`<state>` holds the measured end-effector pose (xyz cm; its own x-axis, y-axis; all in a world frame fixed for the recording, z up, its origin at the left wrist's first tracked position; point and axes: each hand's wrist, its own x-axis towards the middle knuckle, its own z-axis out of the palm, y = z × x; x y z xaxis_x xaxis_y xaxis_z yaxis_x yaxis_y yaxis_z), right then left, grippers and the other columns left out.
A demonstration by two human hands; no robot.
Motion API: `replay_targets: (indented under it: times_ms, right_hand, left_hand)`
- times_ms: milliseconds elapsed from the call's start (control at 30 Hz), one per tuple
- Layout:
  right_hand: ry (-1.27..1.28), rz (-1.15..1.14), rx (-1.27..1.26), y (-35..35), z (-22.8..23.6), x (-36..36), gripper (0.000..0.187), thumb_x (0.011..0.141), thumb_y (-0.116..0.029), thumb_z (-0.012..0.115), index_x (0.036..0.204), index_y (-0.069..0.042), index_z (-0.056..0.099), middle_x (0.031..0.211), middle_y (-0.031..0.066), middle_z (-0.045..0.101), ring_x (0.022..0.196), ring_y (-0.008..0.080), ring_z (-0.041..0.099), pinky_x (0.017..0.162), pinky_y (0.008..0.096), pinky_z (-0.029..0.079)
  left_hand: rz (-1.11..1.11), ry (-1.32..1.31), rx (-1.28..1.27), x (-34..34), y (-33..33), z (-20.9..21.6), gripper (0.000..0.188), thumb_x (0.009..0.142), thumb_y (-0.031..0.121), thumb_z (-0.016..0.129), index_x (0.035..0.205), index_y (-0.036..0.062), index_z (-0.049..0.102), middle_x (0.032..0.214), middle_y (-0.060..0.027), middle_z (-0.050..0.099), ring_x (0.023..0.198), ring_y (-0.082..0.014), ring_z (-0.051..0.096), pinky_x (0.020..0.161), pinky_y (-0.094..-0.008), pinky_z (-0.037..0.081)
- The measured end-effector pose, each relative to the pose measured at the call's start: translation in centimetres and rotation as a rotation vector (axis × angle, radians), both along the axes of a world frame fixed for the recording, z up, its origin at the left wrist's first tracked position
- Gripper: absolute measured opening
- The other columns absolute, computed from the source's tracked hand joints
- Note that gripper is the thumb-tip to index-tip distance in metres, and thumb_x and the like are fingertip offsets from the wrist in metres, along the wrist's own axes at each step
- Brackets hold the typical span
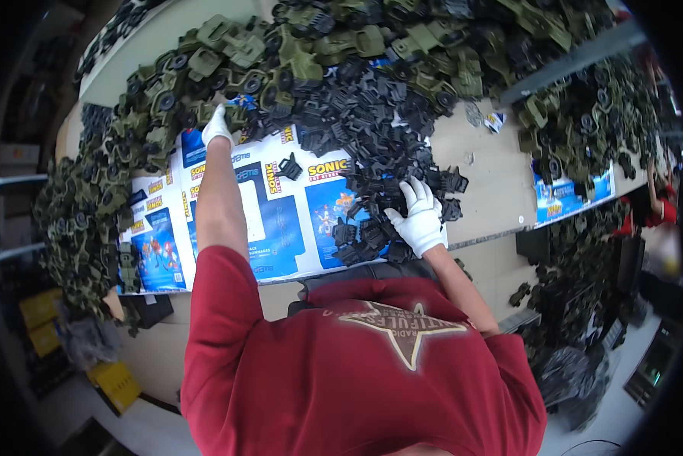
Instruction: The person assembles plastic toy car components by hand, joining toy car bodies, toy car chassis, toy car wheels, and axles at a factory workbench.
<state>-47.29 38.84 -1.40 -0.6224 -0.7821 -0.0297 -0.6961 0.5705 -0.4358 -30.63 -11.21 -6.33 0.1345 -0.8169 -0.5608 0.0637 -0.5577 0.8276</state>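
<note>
My left hand [218, 129], in a white glove, reaches out to the near edge of a heap of green toy vehicles [300, 53]. Its fingers and thumb close on one green toy vehicle [237, 118], partly hidden by the glove. My right hand [417, 218], also gloved in white, lies with fingers spread over a pile of small black plastic parts [357, 106], touching its near right side. One black part [290, 166] sits apart on the printed blue and white sheet [243, 262] that covers the table.
Green vehicles with black wheels also heap along the left side [83, 220] and on a table section at right [584, 129]. A metal bar [577, 61] crosses the upper right. Yellow boxes [115, 385] stand low at left. Another person's arm [653, 190] shows at far right.
</note>
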Motion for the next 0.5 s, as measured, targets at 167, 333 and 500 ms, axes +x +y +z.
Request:
replay_targets:
  times_ms: [167,333,500]
  right_hand:
    - [0.179,-0.062,-0.171,-0.8,0.4,0.0,0.066,0.07,-0.032,0.079,0.129,-0.015,0.053,0.144,0.0169,0.042,0.132,0.0397,0.038,0.103,0.0567,0.031]
    - [0.151,0.232,-0.443,-6.5,3.6,1.2,0.041,0.075,-0.023,0.076,0.114,-0.016,0.063,0.126,0.0105,0.059,0.114,0.0321,0.056,0.09,0.045,0.045]
    - [-0.038,0.429,-0.211,-18.4,0.0,4.4,0.048,0.086,-0.032,0.063,0.128,-0.01,0.054,0.124,0.0144,0.06,0.1,0.0323,0.064,0.085,0.045,0.05]
  left_hand:
    - [-0.053,-0.258,-0.06,-0.3,6.7,5.3,0.022,0.085,0.025,0.068,0.095,0.0059,0.067,0.087,-0.0072,0.066,0.065,-0.0213,0.062,0.047,-0.0366,0.049]
    - [-0.259,-0.074,-0.088,8.4,14.7,4.0,0.027,0.09,0.021,0.06,0.106,0.0006,0.067,0.094,-0.0102,0.068,0.072,-0.0188,0.065,0.055,-0.0328,0.052]
    - [-0.403,-0.228,-0.227,9.7,22.2,6.6,0.039,0.088,0.014,0.066,0.122,-0.0044,0.063,0.103,-0.0098,0.069,0.086,-0.0122,0.062,0.078,-0.0246,0.05]
